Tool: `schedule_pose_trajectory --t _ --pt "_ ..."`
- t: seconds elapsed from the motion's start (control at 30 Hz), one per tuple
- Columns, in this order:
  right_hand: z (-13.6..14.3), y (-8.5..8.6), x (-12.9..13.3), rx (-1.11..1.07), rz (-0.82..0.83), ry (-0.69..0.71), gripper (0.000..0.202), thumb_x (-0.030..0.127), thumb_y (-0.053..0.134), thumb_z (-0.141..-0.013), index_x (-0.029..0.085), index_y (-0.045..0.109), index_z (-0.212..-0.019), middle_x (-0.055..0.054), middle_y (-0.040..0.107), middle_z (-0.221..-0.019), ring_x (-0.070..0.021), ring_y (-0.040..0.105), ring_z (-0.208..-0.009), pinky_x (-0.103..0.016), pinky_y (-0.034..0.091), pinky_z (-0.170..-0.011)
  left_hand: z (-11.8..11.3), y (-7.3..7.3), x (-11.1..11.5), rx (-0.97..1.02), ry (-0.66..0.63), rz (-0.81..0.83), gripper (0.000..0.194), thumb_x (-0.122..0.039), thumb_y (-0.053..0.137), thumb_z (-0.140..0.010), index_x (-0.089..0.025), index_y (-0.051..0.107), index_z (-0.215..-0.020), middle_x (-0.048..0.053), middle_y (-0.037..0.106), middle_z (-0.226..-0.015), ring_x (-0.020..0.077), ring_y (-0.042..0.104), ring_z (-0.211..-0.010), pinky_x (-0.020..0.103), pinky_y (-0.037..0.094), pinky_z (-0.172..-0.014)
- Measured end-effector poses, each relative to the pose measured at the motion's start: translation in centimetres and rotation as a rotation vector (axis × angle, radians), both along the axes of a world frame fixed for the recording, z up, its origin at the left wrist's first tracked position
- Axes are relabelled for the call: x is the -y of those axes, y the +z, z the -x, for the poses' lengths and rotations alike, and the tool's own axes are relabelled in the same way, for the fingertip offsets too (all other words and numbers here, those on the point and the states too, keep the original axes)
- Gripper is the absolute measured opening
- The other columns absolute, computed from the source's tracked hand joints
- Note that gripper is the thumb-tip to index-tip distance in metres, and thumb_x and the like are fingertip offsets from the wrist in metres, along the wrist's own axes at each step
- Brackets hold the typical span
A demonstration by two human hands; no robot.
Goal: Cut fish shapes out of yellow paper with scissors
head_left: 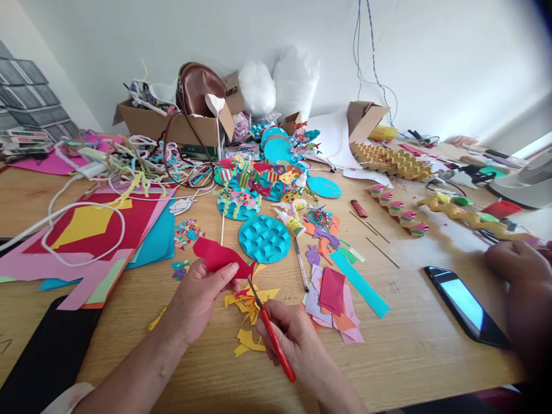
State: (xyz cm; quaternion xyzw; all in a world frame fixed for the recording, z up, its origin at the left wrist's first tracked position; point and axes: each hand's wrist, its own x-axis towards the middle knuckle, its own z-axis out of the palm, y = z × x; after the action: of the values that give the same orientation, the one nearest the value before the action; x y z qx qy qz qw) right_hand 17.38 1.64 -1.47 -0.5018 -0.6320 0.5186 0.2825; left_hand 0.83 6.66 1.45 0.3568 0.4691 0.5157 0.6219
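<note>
A piece of red paper is pinched between the thumb and fingers of my left hand, above the wooden table. In my right hand are scissors with red handles, my fingers wrapped round the handle. Their blade tips meet the right end of the red paper, where a narrow strip stands off. Yellow paper scraps lie beneath the two hands. Just beyond the red paper rests a round blue disc with a woven-looking surface.
To the right lie a pen, stacked paper pieces, a blue strip and a phone near another person's hand. Coloured sheets and a white cable cover the left. A cardboard box stands behind.
</note>
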Motion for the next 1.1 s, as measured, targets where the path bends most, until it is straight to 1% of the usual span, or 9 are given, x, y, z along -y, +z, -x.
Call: schedule_pose_trajectory --t 0.13,0.23,0.33,0.47,0.6,0.7,0.77,1.0,1.1 --pt "-0.4 0.3 0.2 0.029 0.066 0.058 0.039 0.044 0.046 -0.092 0.020 0.039 -0.062 0.005 0.040 -0.054 -0.0096 0.035 -0.050 -0.022 0.023 -0.046 0.5 -0.2 -0.2 -0.143 -0.056 -0.057 0.012 -0.025 0.065 -0.075 -0.018 0.066 -0.066 -0.003 0.069 -0.059 0.0128 0.062 -0.056 0.024 0.053 -0.059" --pt "-0.3 0.8 0.3 0.040 0.124 0.108 0.038 0.043 0.048 -0.091 0.019 0.042 -0.062 0.005 0.042 -0.055 -0.0098 0.038 -0.051 -0.021 0.026 -0.046 0.6 -0.1 -0.3 -0.193 -0.092 -0.058 0.014 -0.026 0.064 -0.075 -0.018 0.063 -0.064 -0.004 0.066 -0.056 0.0124 0.060 -0.054 0.023 0.052 -0.056" --pt "-0.1 1.1 0.3 -0.026 0.174 0.141 0.039 0.044 0.050 -0.090 0.019 0.042 -0.061 0.005 0.043 -0.053 -0.0094 0.039 -0.049 -0.020 0.028 -0.045 0.6 0.1 -0.3 -0.204 -0.120 -0.044 0.016 -0.026 0.063 -0.074 -0.017 0.060 -0.062 -0.003 0.064 -0.054 0.0131 0.059 -0.052 0.024 0.051 -0.053" --pt "0.4 1.0 0.4 -0.106 0.225 0.138 0.038 0.041 0.049 -0.091 0.019 0.042 -0.061 0.005 0.045 -0.052 -0.0086 0.041 -0.046 -0.019 0.030 -0.044 0.5 0.4 -0.4 -0.207 -0.122 -0.025 0.016 -0.026 0.062 -0.073 -0.017 0.059 -0.059 -0.002 0.064 -0.050 0.0136 0.057 -0.048 0.024 0.050 -0.050" --pt "0.9 0.7 0.5 -0.131 0.271 0.132 0.034 0.037 0.050 -0.090 0.019 0.042 -0.063 0.005 0.045 -0.052 -0.0083 0.042 -0.046 -0.018 0.030 -0.044 0.4 0.5 -0.3 -0.213 -0.097 -0.006 0.017 -0.026 0.062 -0.072 -0.018 0.057 -0.057 -0.003 0.061 -0.048 0.0129 0.055 -0.047 0.024 0.048 -0.049" --pt "1.2 0.5 0.4 -0.150 0.313 0.108 0.032 0.035 0.049 -0.091 0.020 0.042 -0.063 0.006 0.046 -0.051 -0.0081 0.042 -0.044 -0.018 0.031 -0.042 0.3 0.4 -0.3 -0.218 -0.105 -0.010 0.019 -0.027 0.060 -0.072 -0.018 0.058 -0.056 -0.003 0.061 -0.048 0.0130 0.055 -0.048 0.024 0.048 -0.049" --pt "1.4 0.5 0.3 -0.173 0.324 0.098 0.032 0.036 0.048 -0.091 0.020 0.042 -0.064 0.006 0.046 -0.050 -0.0079 0.041 -0.043 -0.018 0.031 -0.041 0.2 0.3 -0.3 -0.225 -0.108 -0.015 0.020 -0.028 0.060 -0.073 -0.018 0.057 -0.055 -0.002 0.060 -0.048 0.0130 0.055 -0.048 0.024 0.047 -0.048" --pt "1.6 0.9 0.2 -0.215 0.351 0.073 0.039 0.048 0.053 -0.087 0.020 0.042 -0.063 0.007 0.044 -0.048 -0.0072 0.038 -0.040 -0.017 0.030 -0.039 0.0 0.6 -0.3 -0.225 -0.100 0.019 0.020 -0.029 0.060 -0.069 -0.018 0.055 -0.054 -0.003 0.059 -0.045 0.0123 0.052 -0.043 0.022 0.043 -0.043" --pt "1.5 0.9 0.3 -0.221 0.347 0.075 0.040 0.050 0.052 -0.087 0.019 0.043 -0.062 0.007 0.043 -0.047 -0.0069 0.038 -0.040 -0.017 0.029 -0.038 -0.1 0.7 -0.3 -0.227 -0.092 0.036 0.020 -0.029 0.061 -0.068 -0.018 0.055 -0.052 -0.003 0.058 -0.044 0.0118 0.051 -0.042 0.022 0.042 -0.041"
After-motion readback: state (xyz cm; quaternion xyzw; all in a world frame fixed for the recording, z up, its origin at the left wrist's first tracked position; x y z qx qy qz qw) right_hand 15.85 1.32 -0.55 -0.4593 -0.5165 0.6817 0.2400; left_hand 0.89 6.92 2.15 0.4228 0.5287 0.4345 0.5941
